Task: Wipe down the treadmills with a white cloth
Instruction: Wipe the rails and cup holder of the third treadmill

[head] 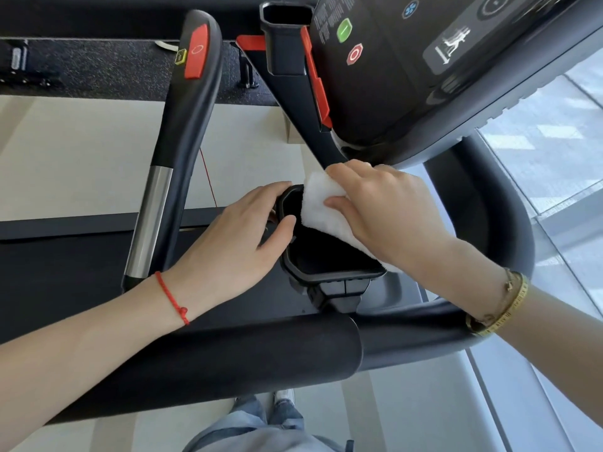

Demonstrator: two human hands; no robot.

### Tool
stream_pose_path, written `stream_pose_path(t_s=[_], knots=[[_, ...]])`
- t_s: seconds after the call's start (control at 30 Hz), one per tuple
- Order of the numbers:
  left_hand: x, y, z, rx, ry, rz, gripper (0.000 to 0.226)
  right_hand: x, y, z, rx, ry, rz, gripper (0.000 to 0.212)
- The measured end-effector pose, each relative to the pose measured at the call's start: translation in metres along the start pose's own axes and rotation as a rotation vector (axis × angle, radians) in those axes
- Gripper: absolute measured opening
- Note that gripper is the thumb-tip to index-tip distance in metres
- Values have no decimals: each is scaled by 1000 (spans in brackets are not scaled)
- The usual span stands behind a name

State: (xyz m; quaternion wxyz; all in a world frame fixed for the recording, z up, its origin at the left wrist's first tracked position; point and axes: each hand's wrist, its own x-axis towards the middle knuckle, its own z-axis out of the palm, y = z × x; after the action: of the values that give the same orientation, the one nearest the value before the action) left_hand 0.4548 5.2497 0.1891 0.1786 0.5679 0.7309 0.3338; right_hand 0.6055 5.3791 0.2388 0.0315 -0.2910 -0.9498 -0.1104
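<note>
A black treadmill fills the view, with its console point(408, 60) at the upper right. Below the console sits a black cup holder tray point(326, 256). My left hand point(235, 239) grips the tray's left rim, thumb inside it and fingers curled around the outside. My right hand point(385, 213) holds a folded white cloth point(323, 207) against the tray's right upper rim, with the thumb and fingers pinching it. Part of the cloth is hidden under the hand.
A black handlebar point(182, 132) with a red stop button and silver sensor rises at the left. A padded front bar point(244, 363) crosses below my arms. A second cup holder point(287, 37) is at the top. Pale floor and my legs show beneath.
</note>
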Motion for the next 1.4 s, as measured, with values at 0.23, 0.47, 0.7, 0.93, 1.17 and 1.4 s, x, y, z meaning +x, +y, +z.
stream_pose_path(t_s=[0.23,0.47,0.7,0.93,1.17,1.4], knots=[[2,0,0,9,5,16,50,0,1,3,69,-9,-87,40],[1,-3,0,19,7,31,52,-43,26,10,652,-129,196,58],[1,-2,1,7,8,19,54,-31,15,10,627,-188,293,51],[1,-3,1,13,16,35,55,-44,11,7,568,-148,259,53],[2,-1,-5,-18,-3,27,49,-64,4,-8,484,-12,176,49],[0,-3,-7,-40,-28,22,48,-44,-18,-26,471,52,-27,39]])
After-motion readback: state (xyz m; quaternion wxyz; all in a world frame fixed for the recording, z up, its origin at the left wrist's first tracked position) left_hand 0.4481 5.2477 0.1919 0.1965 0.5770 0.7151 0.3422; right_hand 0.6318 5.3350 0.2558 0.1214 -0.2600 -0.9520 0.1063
